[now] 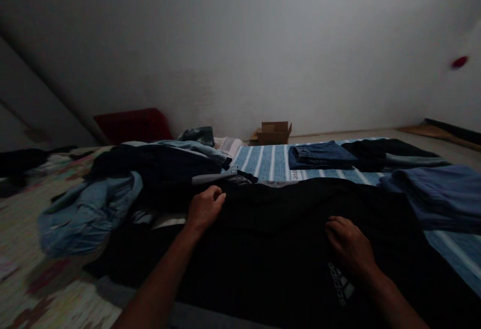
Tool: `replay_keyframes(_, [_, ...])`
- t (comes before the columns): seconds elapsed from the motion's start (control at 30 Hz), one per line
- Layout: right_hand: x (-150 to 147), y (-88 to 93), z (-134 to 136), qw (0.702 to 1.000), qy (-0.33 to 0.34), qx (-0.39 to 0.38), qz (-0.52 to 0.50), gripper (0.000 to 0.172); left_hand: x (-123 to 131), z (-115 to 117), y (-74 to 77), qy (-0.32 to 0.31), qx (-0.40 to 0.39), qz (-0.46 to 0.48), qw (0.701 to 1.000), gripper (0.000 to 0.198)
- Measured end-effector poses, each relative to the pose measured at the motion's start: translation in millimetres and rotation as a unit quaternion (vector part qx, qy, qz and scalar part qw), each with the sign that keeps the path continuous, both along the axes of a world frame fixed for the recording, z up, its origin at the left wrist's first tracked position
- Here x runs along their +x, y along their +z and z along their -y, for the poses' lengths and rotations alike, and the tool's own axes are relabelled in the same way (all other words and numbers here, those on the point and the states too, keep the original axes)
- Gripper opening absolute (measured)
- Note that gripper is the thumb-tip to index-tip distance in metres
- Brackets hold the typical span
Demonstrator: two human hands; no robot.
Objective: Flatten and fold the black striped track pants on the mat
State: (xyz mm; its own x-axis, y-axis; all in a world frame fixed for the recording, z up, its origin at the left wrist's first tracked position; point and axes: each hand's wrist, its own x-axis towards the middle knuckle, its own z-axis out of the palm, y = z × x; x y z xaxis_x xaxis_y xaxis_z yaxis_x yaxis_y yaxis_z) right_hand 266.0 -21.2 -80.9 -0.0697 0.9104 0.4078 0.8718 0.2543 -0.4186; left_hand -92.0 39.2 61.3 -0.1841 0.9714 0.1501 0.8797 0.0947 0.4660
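Note:
A large black garment with a white logo lies spread flat in front of me on a blue striped sheet. My left hand rests at its far left edge with the fingers curled over the cloth. My right hand lies flat on the garment's middle right, fingers together, just above the logo. Whether the left hand actually pinches the fabric is hard to tell in the dim light.
A heap of unfolded clothes, dark and light blue, lies to the left. Folded dark items and a folded blue one sit at the right. A cardboard box and a red cushion stand by the wall.

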Motion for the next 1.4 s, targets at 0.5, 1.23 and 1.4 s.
replay_keyframes(0.5, [2, -5.9, -3, 1.000, 0.001, 0.007, 0.014, 0.023, 17, -93, 33.9, -0.004, 0.032, -0.229, 0.973, 0.015])
replay_keyframes(1.23, [-2, 3.2, -6, 1.000, -0.006, 0.008, 0.009, 0.020, 13, -114, 40.9, 0.029, 0.082, -0.233, 0.969, 0.029])
replay_keyframes(1.4, [-6, 8.3, -6, 1.000, -0.017, 0.004, 0.008, 0.019, 12, -108, 38.9, 0.002, 0.069, -0.243, 0.968, 0.023])
